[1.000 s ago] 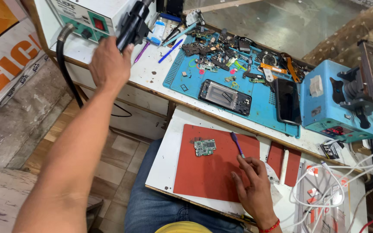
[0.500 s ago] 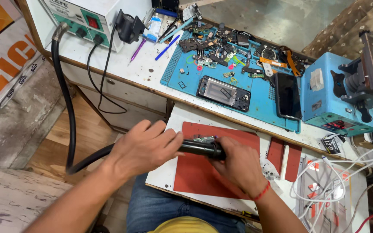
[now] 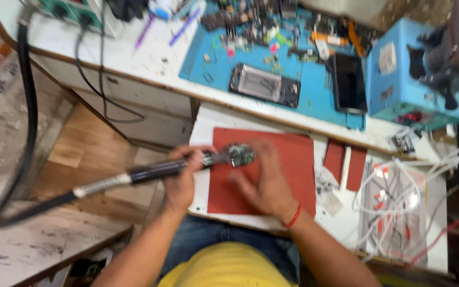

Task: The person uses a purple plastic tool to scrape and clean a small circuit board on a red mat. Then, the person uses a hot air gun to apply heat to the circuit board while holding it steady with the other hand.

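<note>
My left hand (image 3: 183, 178) is shut on a black hot-air wand (image 3: 150, 172) with a thick hose running off to the left. The wand's metal tip points at a small green circuit board (image 3: 241, 154) lying on a red mat (image 3: 288, 165). My right hand (image 3: 264, 183) rests on the mat just below and right of the board, fingers spread; the frame is blurred, so I cannot tell whether it holds a thin tool.
A blue work mat (image 3: 293, 85) behind holds an opened phone (image 3: 264, 85), a dark phone (image 3: 349, 82) and several small parts. A blue machine (image 3: 405, 85) stands at the right, white cables (image 3: 399, 196) lie at the lower right. A rework station (image 3: 70, 8) sits at the top left.
My left hand took the wand from its holder at the station and brought it down to the board. The wand now lies in my left hand alone, tip on the board.
</note>
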